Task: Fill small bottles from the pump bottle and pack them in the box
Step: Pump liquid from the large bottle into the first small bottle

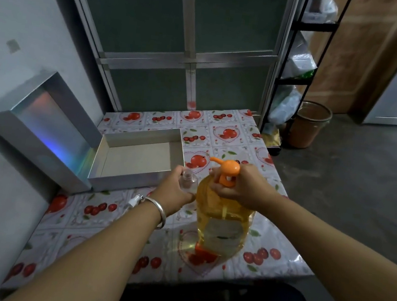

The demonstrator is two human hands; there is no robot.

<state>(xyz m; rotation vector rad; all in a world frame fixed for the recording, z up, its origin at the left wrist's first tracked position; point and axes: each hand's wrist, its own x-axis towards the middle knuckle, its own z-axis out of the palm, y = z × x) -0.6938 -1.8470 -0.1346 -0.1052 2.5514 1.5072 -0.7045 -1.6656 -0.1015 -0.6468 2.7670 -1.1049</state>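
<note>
Seen from a camera on the person's head, a table (pixel 109 217) with a cloth printed in red fruit and hearts fills the middle of the view, with both bare forearms reaching over it from the near edge.

At the centre stands the pump bottle (pixel 223 221), large, clear and full of yellow liquid, with an orange pump head (pixel 227 169) whose spout points left. Curled round the bottle's neck just under the pump head, the right hand (pixel 240 186) grips it, fingers wrapped to the front.

Just left of the pump bottle, the left hand (pixel 174 192) holds a small bottle (pixel 188 180), clear and uncapped, pinched between thumb and fingers. This small bottle sits upright, touching or nearly touching the big bottle's shoulder, its open mouth below and left of the spout. Whether it holds any liquid cannot be told. On the left wrist is a silver bangle (pixel 160 210).

Farther left and beyond the hands lies the box (pixel 123 181), a shallow silver tray with a pale inside. Its lid (pixel 43 126), shiny and iridescent, leans against the grey wall at the left.

Behind the table stands a metal-framed cabinet (pixel 175 47) with dark green panels. To the far right are a black shelf rack (pixel 298 80) with white bags and a brown bin (pixel 308 126) on the concrete floor.
</note>
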